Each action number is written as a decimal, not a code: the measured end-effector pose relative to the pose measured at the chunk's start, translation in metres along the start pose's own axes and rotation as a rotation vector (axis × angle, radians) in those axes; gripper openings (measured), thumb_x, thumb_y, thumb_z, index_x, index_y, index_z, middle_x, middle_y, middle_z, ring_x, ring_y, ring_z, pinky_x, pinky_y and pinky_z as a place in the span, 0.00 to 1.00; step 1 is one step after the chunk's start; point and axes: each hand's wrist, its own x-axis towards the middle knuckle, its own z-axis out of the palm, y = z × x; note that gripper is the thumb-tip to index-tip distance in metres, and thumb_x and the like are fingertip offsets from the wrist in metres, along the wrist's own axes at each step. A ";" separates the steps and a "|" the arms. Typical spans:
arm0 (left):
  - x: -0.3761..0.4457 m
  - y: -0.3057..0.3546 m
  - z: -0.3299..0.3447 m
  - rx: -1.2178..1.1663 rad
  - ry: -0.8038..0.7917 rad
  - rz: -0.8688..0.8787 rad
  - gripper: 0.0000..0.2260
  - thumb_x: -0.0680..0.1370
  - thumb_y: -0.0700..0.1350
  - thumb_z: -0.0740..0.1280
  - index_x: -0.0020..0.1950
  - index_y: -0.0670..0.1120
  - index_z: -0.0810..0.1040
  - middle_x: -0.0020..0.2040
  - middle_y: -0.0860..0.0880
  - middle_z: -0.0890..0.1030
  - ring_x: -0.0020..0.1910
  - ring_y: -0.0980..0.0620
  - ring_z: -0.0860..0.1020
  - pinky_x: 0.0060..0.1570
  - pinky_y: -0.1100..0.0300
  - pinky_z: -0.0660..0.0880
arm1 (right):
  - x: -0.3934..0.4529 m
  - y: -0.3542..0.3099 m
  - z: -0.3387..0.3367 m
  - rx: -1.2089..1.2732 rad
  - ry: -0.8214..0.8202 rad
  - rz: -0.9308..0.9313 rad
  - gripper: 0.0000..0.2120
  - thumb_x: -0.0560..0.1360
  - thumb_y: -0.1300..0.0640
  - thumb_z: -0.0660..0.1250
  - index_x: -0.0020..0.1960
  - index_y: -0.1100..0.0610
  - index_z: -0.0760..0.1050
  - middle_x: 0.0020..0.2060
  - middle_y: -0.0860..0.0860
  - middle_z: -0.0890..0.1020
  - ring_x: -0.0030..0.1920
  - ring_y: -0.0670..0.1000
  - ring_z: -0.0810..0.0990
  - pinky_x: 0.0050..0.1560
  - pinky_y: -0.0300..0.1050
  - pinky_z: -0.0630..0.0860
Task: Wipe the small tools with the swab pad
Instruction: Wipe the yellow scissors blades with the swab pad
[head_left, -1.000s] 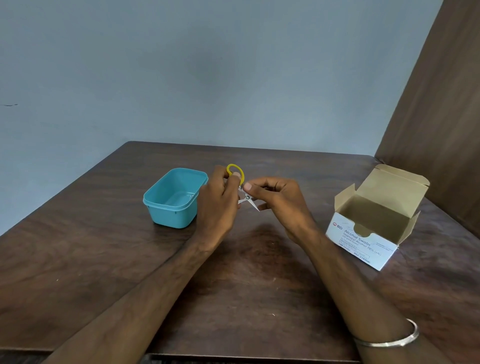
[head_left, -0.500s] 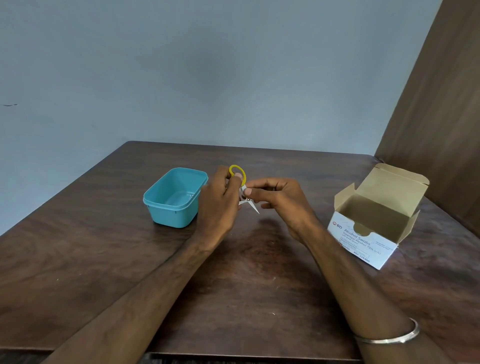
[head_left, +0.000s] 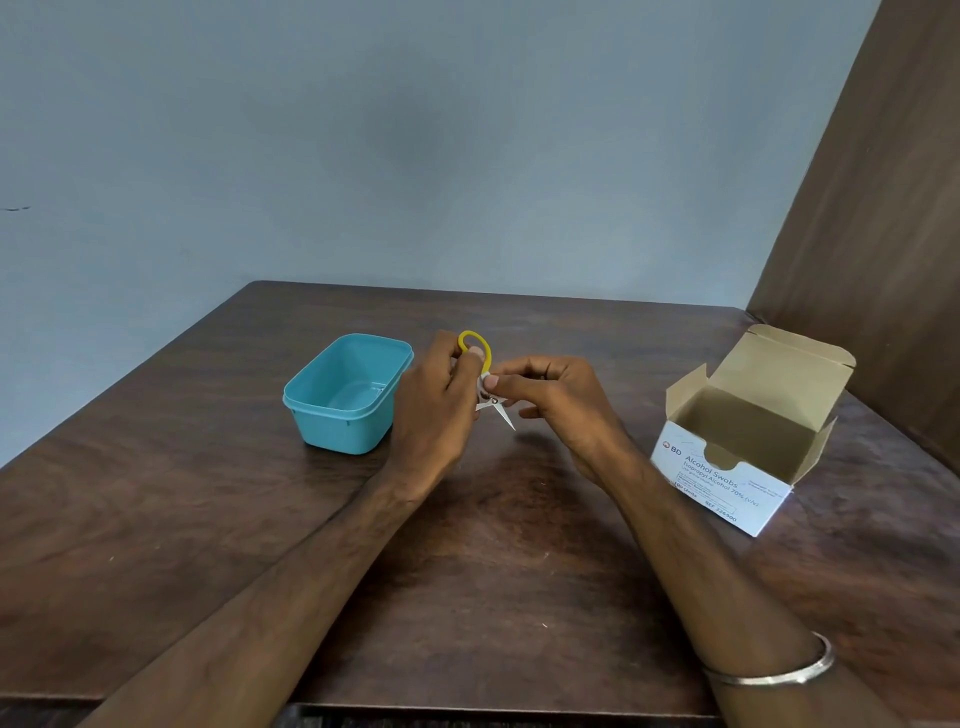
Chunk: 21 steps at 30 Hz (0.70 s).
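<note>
**Small scissors held over mid-tabletop, both hands pinching**

Nearest, the front edge of the dark wooden tabletop (head_left: 493, 597) runs along the bottom of the view, with a broad bare stretch of wood between it and the hands. Both forearms reach forward over that stretch and converge; a metal bangle (head_left: 774, 673) circles the right wrist.

Further in, the left hand (head_left: 434, 415) stands with its back to the camera, fingers curled round the yellow-handled small scissors (head_left: 485, 382), the yellow loop sticking up above the knuckles. The right hand (head_left: 561, 405) meets it from the right, thumb and forefinger pinching at the blades near the pivot, where a bit of white shows; whether that is the swab pad I cannot tell. One blade tip points down and right, clear of the tabletop.

Just left of the left hand sits a teal plastic container (head_left: 345, 402). Well apart on the right, near the tabletop's right edge, an alcohol swabs box (head_left: 737, 467) stands with flaps open. Beyond, the far edge meets a blue-grey wall (head_left: 415, 156) and a brown panel (head_left: 883, 234).
</note>
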 end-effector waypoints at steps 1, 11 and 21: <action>0.000 0.000 0.000 0.002 0.004 0.003 0.10 0.80 0.49 0.60 0.42 0.45 0.72 0.30 0.48 0.73 0.31 0.44 0.74 0.33 0.43 0.73 | 0.000 0.000 -0.001 -0.012 -0.010 0.013 0.05 0.72 0.58 0.75 0.47 0.59 0.86 0.44 0.57 0.87 0.42 0.48 0.81 0.46 0.45 0.74; 0.000 0.002 -0.001 0.005 -0.025 -0.016 0.11 0.81 0.48 0.59 0.41 0.46 0.71 0.32 0.48 0.73 0.31 0.48 0.72 0.35 0.44 0.73 | 0.003 0.006 0.004 -0.048 -0.023 -0.026 0.04 0.76 0.59 0.72 0.45 0.58 0.85 0.43 0.57 0.87 0.41 0.47 0.81 0.43 0.41 0.76; 0.000 0.002 -0.002 0.005 -0.024 -0.025 0.10 0.80 0.49 0.60 0.41 0.45 0.72 0.32 0.44 0.75 0.34 0.42 0.75 0.35 0.40 0.75 | 0.005 0.007 -0.001 -0.071 -0.068 0.031 0.05 0.75 0.57 0.72 0.45 0.58 0.85 0.44 0.56 0.87 0.42 0.47 0.80 0.47 0.50 0.74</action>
